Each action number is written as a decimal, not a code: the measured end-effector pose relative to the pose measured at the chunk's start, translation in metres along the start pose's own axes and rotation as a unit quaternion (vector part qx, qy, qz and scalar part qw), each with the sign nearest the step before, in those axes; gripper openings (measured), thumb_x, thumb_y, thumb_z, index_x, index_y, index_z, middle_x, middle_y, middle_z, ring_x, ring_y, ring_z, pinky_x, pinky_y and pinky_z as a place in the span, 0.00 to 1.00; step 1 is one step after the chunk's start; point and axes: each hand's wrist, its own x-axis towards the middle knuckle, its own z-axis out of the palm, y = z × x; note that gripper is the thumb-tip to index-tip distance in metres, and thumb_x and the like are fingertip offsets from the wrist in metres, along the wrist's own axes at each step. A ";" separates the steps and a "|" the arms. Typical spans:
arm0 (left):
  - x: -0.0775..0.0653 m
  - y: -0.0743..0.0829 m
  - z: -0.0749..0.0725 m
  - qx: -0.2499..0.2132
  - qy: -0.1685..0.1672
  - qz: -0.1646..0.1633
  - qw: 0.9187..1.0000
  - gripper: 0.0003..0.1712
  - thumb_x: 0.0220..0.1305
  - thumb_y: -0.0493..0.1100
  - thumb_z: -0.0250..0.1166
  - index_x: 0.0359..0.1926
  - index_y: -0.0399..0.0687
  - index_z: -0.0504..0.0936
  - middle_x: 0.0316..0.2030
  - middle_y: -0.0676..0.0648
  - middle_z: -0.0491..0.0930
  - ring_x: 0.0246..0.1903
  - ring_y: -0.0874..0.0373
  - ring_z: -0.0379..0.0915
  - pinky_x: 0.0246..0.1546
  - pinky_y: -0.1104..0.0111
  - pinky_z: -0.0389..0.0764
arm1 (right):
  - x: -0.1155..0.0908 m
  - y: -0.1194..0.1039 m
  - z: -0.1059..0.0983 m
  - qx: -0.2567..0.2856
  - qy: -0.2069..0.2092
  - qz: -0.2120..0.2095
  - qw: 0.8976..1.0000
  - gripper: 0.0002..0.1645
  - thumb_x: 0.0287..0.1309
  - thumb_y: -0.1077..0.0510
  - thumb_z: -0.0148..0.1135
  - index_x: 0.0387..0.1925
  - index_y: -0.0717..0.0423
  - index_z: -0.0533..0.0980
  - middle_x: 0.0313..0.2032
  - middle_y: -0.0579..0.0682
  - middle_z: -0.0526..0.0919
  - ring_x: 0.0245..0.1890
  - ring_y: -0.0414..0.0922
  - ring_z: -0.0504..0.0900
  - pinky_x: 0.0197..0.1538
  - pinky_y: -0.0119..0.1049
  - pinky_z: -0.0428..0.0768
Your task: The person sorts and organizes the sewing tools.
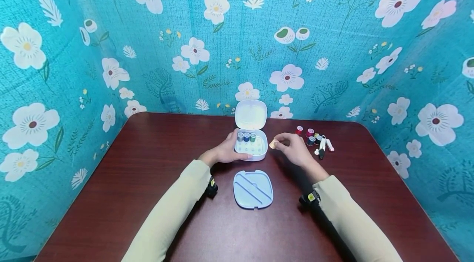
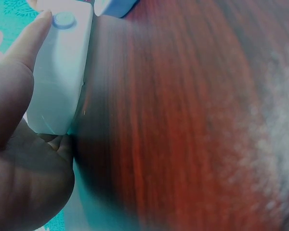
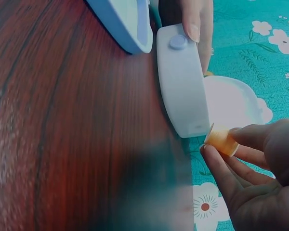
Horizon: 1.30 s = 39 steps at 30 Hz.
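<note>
A white sewing box (image 1: 260, 156) stands on the table, its lid (image 1: 251, 114) raised at the back. Three thread spools, grey (image 1: 240, 137), blue (image 1: 247, 137) and green (image 1: 253, 137), sit along its back row, and bare pegs show in front of them. My left hand (image 1: 226, 150) grips the box by its left side, with the thumb along the front wall near a round button (image 2: 64, 20). Just off the box's right side, my right hand (image 1: 294, 150) pinches a pale orange thread spool (image 3: 222, 140) between thumb and fingers.
A light blue tray (image 1: 253, 190) with diagonal ridges lies in front of the box. To the right are red (image 1: 299, 130), pink (image 1: 309, 132) and dark spools (image 1: 311, 141), with several small sewing items (image 1: 322, 145). A flowered cloth (image 1: 222, 48) hangs behind the table.
</note>
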 end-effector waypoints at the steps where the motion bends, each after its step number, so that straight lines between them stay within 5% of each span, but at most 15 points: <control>1: 0.000 0.000 0.000 0.000 0.000 0.000 1.000 0.71 0.57 0.63 0.75 0.82 0.47 0.35 0.74 0.40 0.52 0.71 0.48 0.54 0.72 0.53 0.59 | 0.000 0.000 0.001 0.002 -0.002 -0.001 1.000 0.14 0.68 0.62 0.66 0.50 0.67 0.83 0.41 0.57 0.88 0.38 0.49 0.85 0.39 0.35 0.80; 39: 0.000 0.001 0.000 -0.008 -0.001 0.003 1.000 0.68 0.57 0.62 0.76 0.81 0.50 0.38 0.72 0.41 0.54 0.68 0.49 0.56 0.71 0.54 0.61 | 0.038 -0.018 0.022 -0.062 0.004 -0.035 0.997 0.13 0.65 0.63 0.69 0.49 0.64 0.84 0.46 0.59 0.87 0.45 0.54 0.87 0.52 0.50 0.83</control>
